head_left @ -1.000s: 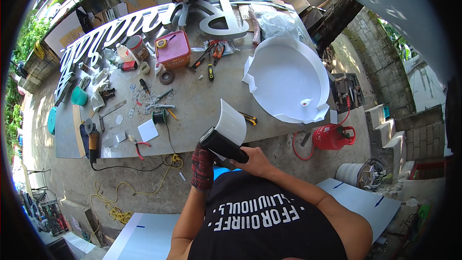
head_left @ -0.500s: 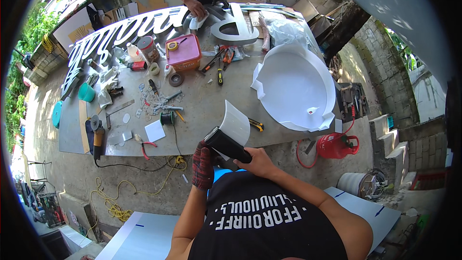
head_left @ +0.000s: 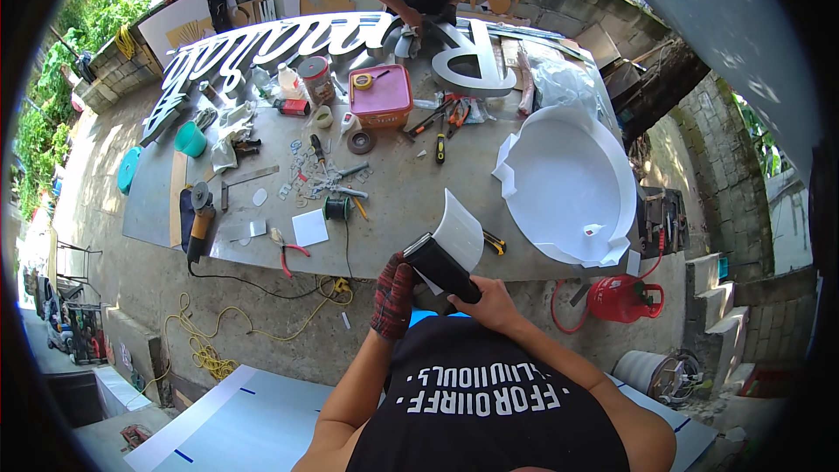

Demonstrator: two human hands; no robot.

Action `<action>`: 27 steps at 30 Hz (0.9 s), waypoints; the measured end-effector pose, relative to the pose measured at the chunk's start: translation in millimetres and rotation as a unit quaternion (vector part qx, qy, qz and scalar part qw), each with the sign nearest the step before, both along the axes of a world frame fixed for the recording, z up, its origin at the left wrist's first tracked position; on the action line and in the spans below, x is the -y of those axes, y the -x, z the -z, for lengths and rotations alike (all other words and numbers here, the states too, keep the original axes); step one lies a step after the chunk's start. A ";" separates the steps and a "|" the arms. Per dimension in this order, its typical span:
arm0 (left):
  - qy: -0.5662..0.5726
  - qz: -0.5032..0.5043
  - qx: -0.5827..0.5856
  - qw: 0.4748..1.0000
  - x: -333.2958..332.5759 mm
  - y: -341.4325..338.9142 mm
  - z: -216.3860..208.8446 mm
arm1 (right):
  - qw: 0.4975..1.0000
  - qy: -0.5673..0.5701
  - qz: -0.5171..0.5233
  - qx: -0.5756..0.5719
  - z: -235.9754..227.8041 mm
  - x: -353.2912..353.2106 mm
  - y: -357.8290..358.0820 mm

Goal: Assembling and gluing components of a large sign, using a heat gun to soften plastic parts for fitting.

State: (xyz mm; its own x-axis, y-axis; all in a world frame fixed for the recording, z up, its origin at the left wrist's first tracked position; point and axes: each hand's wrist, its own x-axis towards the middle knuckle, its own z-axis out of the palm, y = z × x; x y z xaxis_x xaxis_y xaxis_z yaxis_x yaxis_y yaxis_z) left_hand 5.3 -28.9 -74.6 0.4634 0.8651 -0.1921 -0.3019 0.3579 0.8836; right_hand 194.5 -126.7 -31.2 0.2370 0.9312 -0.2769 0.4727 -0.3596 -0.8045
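Outdoors, on a dirt yard walled with grey block, a long grey bench (head_left: pixel 393 201) runs across your view, crowded with tools. Your right hand (head_left: pixel 489 301) is closed around the lower end of a black heat tool (head_left: pixel 441 267), its body angled up and to the left over the near edge of the bench. Your left hand (head_left: pixel 393 295), in a red-and-dark checked glove, sits just beside it, the grip wrapped at the base of a curved white sheet strip (head_left: pixel 461 232) — whether the fingers pinch the strip itself, you cannot tell from here. The strip stands upright and bowed, touching the nose of the tool.

Just right of the strip lies a yellow-handled knife (head_left: pixel 495 243), and beyond it a large white round tray form (head_left: pixel 568 183) with raised sides. Left of your hands sit a white square card (head_left: pixel 309 228), red-handled pliers (head_left: pixel 288 247) and an angle grinder (head_left: pixel 198 218) with its cord trailing off the edge. Farther back — a pink lidded box (head_left: pixel 382 96) and big silver letters (head_left: pixel 476 57). A red gas cylinder (head_left: pixel 622 299) rests on the ground at your right. Another person's hand (head_left: pixel 412 22) works at the far side.
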 end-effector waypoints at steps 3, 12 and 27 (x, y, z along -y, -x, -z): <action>0.015 -0.008 0.004 1.000 0.4 0.5 -1.0 | 1.000 0.005 0.003 -0.007 -3.2 -1.8 1.8; 0.010 -0.004 -0.006 1.000 -2.1 2.5 -1.4 | 1.000 0.000 0.000 -0.004 -5.4 -3.9 3.7; 0.028 0.071 0.052 0.996 -4.0 -2.4 -32.7 | 1.000 -0.002 0.014 -0.018 -2.3 -2.2 3.3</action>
State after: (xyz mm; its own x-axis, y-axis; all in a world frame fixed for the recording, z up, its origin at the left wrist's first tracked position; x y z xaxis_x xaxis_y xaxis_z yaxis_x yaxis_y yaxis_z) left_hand 7.7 -24.9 -41.9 0.6009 0.7782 -0.1825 -0.3332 0.4514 0.8278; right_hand 191.2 -124.5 -28.9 0.2525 0.9254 -0.2826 0.4335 -0.3693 -0.8220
